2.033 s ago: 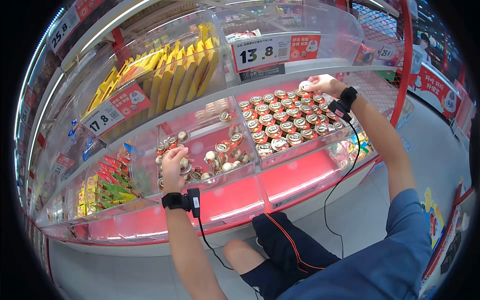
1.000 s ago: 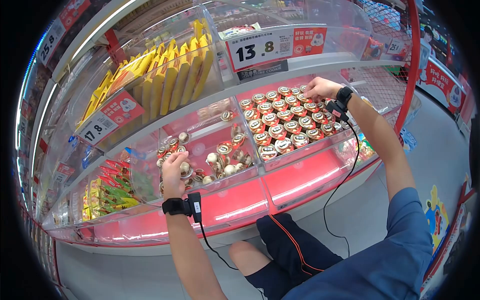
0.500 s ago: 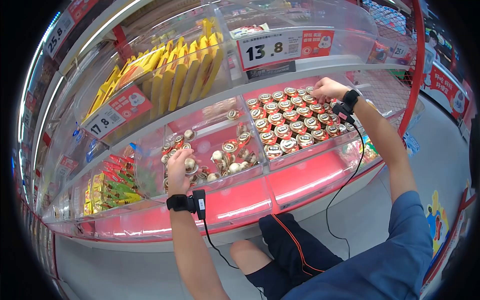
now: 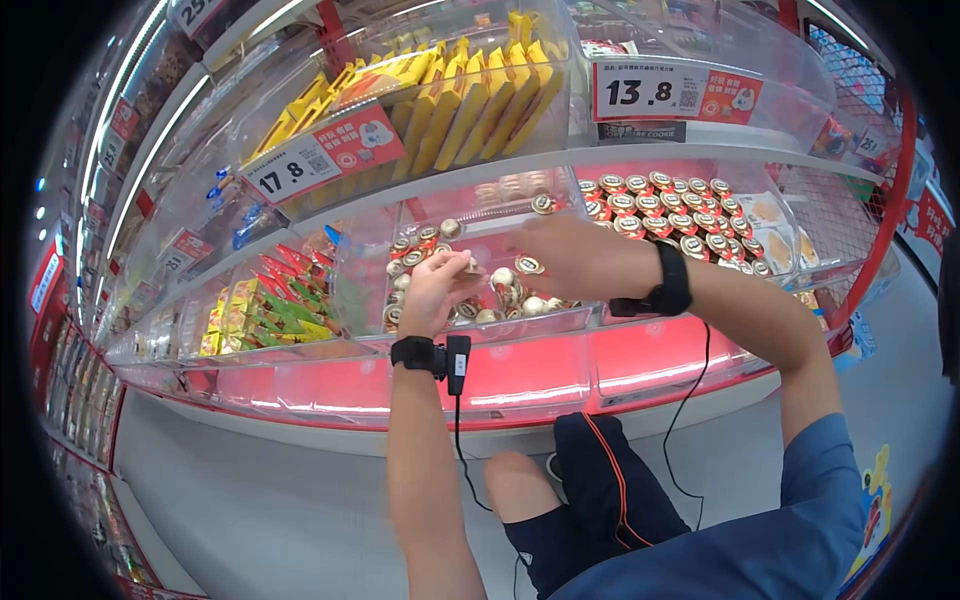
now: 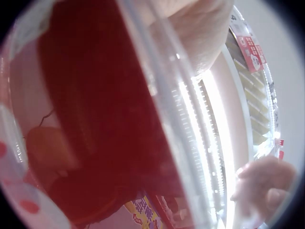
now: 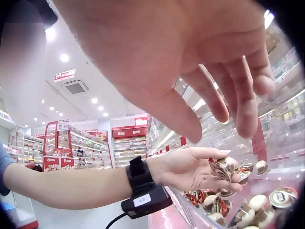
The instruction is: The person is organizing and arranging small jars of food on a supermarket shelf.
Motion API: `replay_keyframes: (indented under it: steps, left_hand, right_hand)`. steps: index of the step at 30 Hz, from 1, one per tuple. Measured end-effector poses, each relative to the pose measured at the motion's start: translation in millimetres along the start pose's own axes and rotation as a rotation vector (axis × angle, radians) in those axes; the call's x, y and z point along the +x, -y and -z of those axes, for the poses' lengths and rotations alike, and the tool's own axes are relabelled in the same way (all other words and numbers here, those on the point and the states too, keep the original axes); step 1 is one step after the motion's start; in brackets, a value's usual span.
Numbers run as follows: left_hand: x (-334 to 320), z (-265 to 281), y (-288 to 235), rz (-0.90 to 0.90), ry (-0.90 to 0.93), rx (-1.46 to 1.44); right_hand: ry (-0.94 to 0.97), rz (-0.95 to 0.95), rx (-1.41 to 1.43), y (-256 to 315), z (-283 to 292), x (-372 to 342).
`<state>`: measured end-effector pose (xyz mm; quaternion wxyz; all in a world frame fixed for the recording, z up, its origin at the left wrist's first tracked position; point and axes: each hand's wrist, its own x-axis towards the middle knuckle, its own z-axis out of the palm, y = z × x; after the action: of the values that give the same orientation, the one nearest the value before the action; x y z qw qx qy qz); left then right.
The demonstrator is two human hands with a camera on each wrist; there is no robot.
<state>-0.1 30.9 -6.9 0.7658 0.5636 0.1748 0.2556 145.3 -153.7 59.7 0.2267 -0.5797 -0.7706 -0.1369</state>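
Note:
Between the thumb and fingers of my left hand point(image 4: 437, 290) is a small round cup point(image 6: 221, 169) with a printed lid, seen most clearly in the right wrist view. Loose cups point(image 4: 503, 277) lie jumbled around and below that hand in the left clear bin. My right hand point(image 4: 580, 262) hangs over the right side of this bin, palm down, fingers spread and holding nothing. In the right wrist view the right hand point(image 6: 190, 62) is above the left hand point(image 6: 190, 169). Upright cups point(image 4: 660, 205) stand in rows in the bin to the right, partly behind the right arm.
A clear divider separates the two cup bins. Yellow packets point(image 4: 490, 100) fill an upper bin with a price sign point(image 4: 325, 155); another price sign point(image 4: 675, 92) hangs above the rows. Coloured snack packs point(image 4: 265, 310) stand at the left. A red mesh frame point(image 4: 893, 200) bounds the right end.
My right hand has left the rows of cups and moved left over the loose ones; two seconds ago it held a cup. The head view has shifted, and the left hand stays in the left bin.

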Motion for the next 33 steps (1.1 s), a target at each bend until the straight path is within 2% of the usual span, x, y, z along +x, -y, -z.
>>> replay_keyframes:
  steps: [2, 5, 8, 9, 10, 12, 13, 14, 16, 17, 18, 20, 21, 24, 26, 28, 29, 33]
  left_hand:
    - [-6.5, -6.8, -5.8, -0.007, -0.008, 0.042]
    - [2.4, 5.2, 3.7, -0.048, 0.010, 0.048]
    - [-3.8, -1.2, -0.9, -0.048, 0.010, 0.066]
    - [-11.5, -9.2, -8.8, -0.019, 0.032, 0.032]
    - [-17.4, -15.2, -15.9, 0.012, 0.055, -0.008]
    - [-11.6, -8.1, -17.3, -0.009, 0.028, -0.030]
    - [-9.3, -4.3, -13.2, -0.010, 0.012, -0.051]
    - [-5.5, 0.6, -5.3, -0.054, -0.038, 0.111]
    - [7.5, 9.7, 10.7, -0.148, -0.132, 0.429]
    - [11.9, 12.0, 15.6, -0.162, -0.112, 0.600]
    - [11.3, 5.8, 16.0, -0.112, -0.095, 0.731]
    - [6.2, -9.9, 11.4, -0.019, -0.056, 0.998]
    - [18.7, -1.2, 23.5, 0.030, 0.006, 1.079]
    - [0.2, -22.8, 5.3, 0.114, 0.117, 1.326]
    - [0.9, -25.8, 3.2, 0.155, 0.153, 1.414]
    - [3.8, -19.6, 9.9, 0.072, 0.162, 1.336]
    - [5.0, -21.3, 12.8, 0.065, 0.182, 1.315]
    - [2.6, -19.0, 11.5, 0.043, 0.214, 1.297]
  right_hand:
    - [0.178, -0.105, 0.051, 4.9, -16.1, 33.7]
    - [0.269, -0.064, 0.096, 5.4, -33.5, 68.8]
    - [0.139, -0.146, 0.109, -9.6, -67.6, 76.3]
    - [0.218, -0.107, 0.174, -9.7, -58.1, 75.6]
    - [0.143, -0.157, 0.197, -10.4, -52.3, 72.0]
    - [0.185, -0.267, 0.095, -12.7, -26.9, 59.7]
    - [0.176, -0.286, 0.149, -15.4, -14.6, 49.2]
    - [0.171, -0.308, 0.201, -15.5, -2.7, 34.6]
    - [0.184, -0.364, 0.524, -1.0, 33.8, -0.1]
    - [0.155, -0.323, 0.655, -3.2, 41.7, -20.0]
    - [0.125, -0.278, 0.780, -7.4, 51.4, -39.0]
    - [0.042, -0.440, 0.888, -11.8, 75.8, -70.4]
    - [0.064, -0.525, 0.847, -17.9, 89.0, -82.1]
    - [-0.104, -0.674, 0.665, -62.0, 102.2, -116.2]
    - [-0.063, -0.808, 0.500, -81.3, 115.9, -125.7]
    - [-0.134, -0.869, 0.447, -108.9, 112.7, -132.2]
    - [-0.177, -0.930, 0.500, -107.4, 114.8, -135.7]
    - [-0.183, -0.948, 0.638, -169.3, 107.5, -148.8]
